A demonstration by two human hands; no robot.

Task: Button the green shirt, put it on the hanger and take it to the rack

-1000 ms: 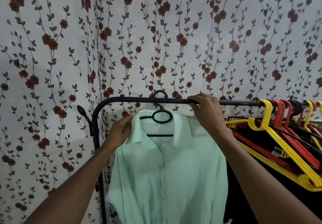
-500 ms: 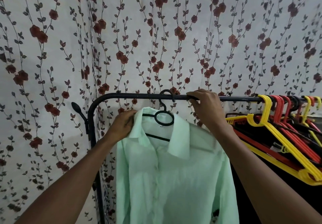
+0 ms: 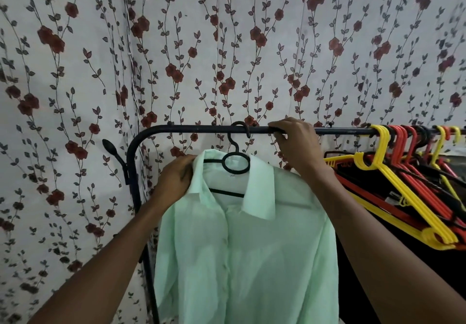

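Shirt (image 3: 242,260) swung rightward — hem cut off, left hand (image 3: 174,179) pinching collar, right hand (image 3: 295,142) gripping rack (image 3: 191,130)

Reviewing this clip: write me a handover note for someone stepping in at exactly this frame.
Left hand: grips the green shirt at its left collar and shoulder.
Right hand: fingers curled over the rack rail.
Black hanger: inside the shirt, hook over the rail, left of the yellow and red hangers.
Done: front looks buttoned, shirt hung on the rack.
Left: let go with both hands, perhaps after straightening the collar.
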